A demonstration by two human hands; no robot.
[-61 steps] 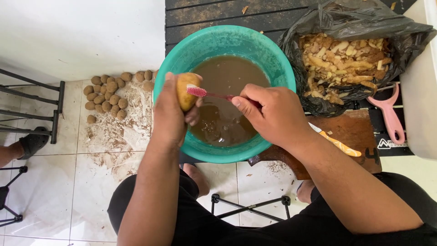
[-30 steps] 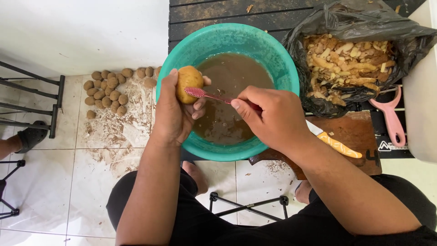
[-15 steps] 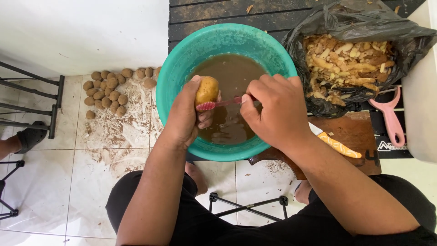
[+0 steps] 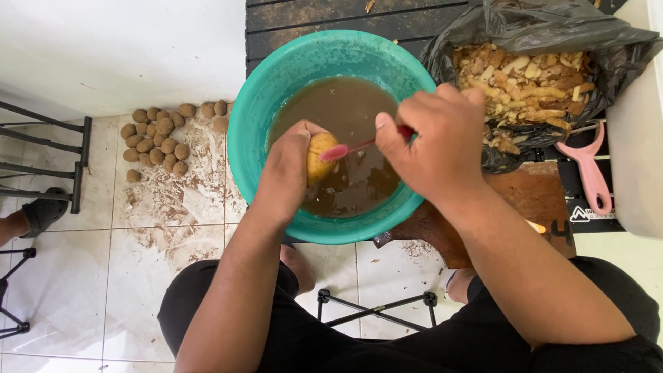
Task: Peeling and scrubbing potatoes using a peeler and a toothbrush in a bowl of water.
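My left hand point(image 4: 286, 173) grips a yellow-brown potato point(image 4: 320, 157) over the muddy brown water in a teal plastic basin point(image 4: 252, 117). My right hand point(image 4: 435, 141) holds a red toothbrush point(image 4: 356, 147), its bristle end laid against the potato. Both hands are above the basin's middle, close together.
A pile of dirty potatoes point(image 4: 157, 138) lies on the soiled white tile floor at the left. A black bag of peelings point(image 4: 532, 79) sits at the upper right, beside a pink peeler point(image 4: 588, 169) and a brown cutting board point(image 4: 525, 200). A folding stool frame point(image 4: 376, 311) stands between my legs.
My left hand has carried the potato from the basin's left rim down to the water's middle. My right hand followed with the toothbrush, still on the potato.
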